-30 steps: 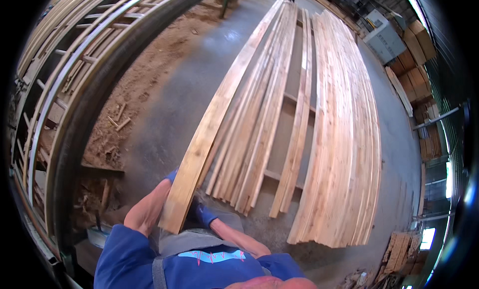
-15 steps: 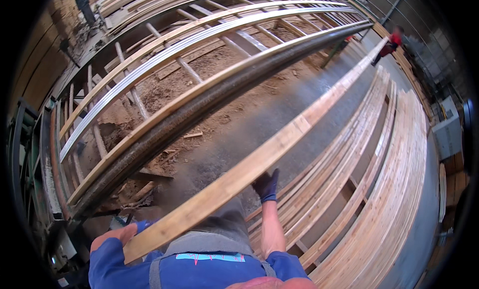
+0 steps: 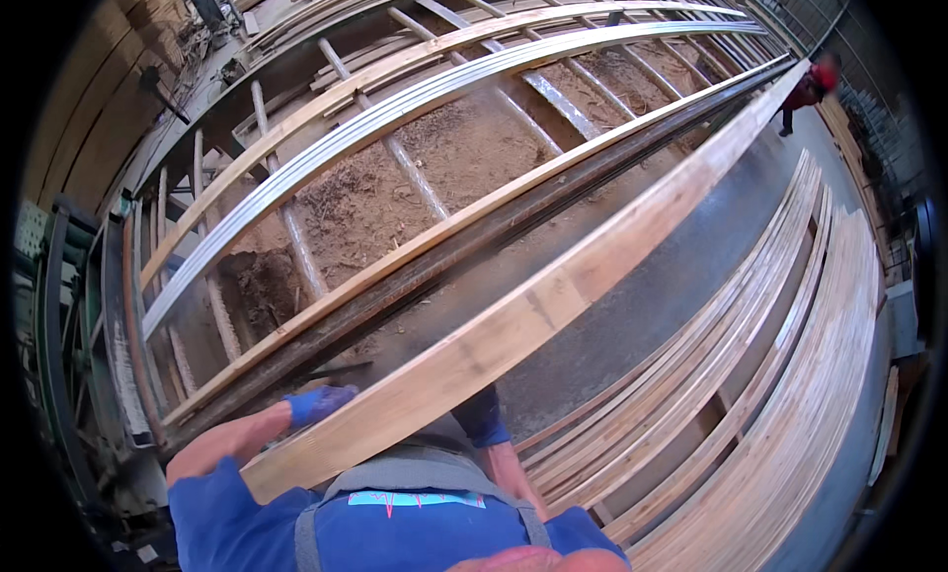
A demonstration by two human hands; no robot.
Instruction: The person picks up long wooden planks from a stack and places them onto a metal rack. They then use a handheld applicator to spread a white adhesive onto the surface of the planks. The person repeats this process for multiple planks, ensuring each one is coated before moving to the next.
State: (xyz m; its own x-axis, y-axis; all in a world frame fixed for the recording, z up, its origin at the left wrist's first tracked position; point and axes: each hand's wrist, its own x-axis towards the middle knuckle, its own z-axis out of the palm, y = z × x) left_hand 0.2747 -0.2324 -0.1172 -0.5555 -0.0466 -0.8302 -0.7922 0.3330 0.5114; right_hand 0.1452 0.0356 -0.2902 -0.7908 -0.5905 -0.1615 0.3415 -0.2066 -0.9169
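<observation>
Board (image 3: 533, 315) of pale wood, long and narrow, is held above the floor between the slatted rack and the spread of stacked lumber, slanting from close to the person's left sleeve up toward the rack's far right corner. Its broad face shows darker patches near the middle. The left hand (image 3: 322, 404), in a blue glove, lies against the board's rack-side edge near its close end; the finger hold is partly hidden, so I cannot tell how tightly it closes. The right hand (image 3: 481, 417), gloved too, reaches under the opposite edge, its fingers out of sight, and its grip cannot be told. At the far end stands a co-worker (image 3: 810, 86) in a red top, hands too small to make out. A dark rail (image 3: 513, 226) runs along the rack's near edge; beyond, whitish strips (image 3: 444, 86) lie across its crossbars (image 3: 417, 179), above sawdust (image 3: 449, 142). Opposite, stacked lumber (image 3: 805, 404) lies in long rows.
</observation>
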